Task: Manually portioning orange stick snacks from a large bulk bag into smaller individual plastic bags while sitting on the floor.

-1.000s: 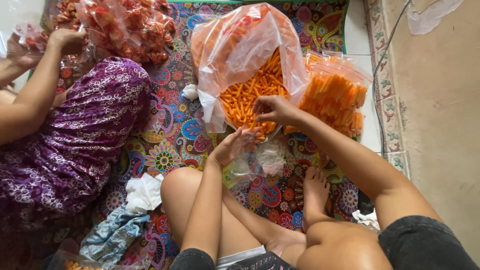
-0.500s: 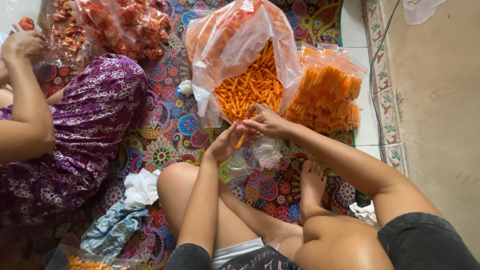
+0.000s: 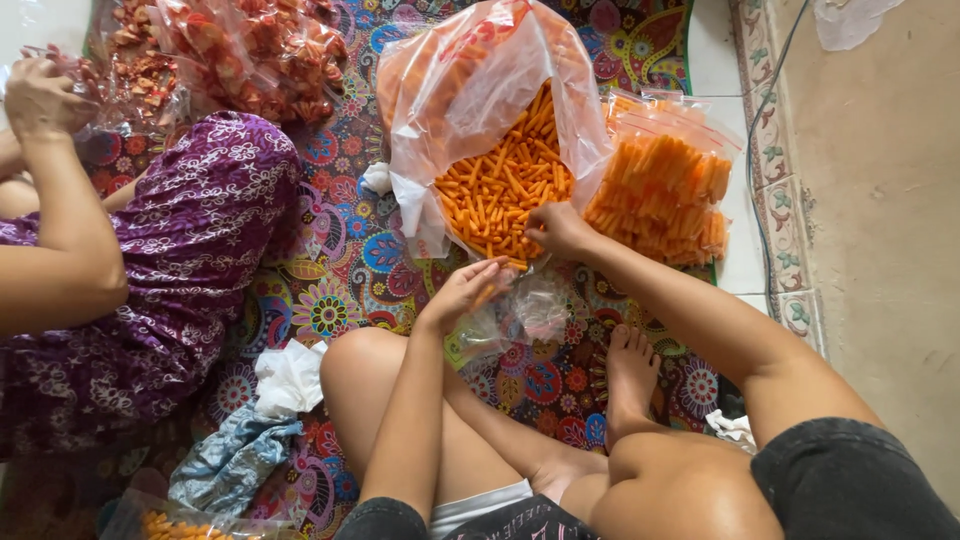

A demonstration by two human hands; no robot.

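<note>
I sit on a colourful patterned mat (image 3: 350, 260). A big clear plastic bag (image 3: 470, 90) lies open in front of me, full of orange stick snacks (image 3: 500, 190). My right hand (image 3: 558, 230) rests at the bag's near edge with its fingers closed on a few sticks. My left hand (image 3: 466, 290) holds several orange sticks over a small clear bag (image 3: 530, 312) that lies on the mat between my hands.
Small filled packets of orange sticks (image 3: 662, 195) are piled to the right. A person in a purple patterned dress (image 3: 170, 270) sits at the left, hand (image 3: 45, 95) on bags of red snacks (image 3: 250, 50). White and blue cloths (image 3: 285, 380) lie by my knee. Tiled floor (image 3: 870, 230) borders the mat.
My right hand pulled back from inside the big bag toward its near edge, met my left hand, then drew slightly apart. The other person's hand shifted among the red snack bags.
</note>
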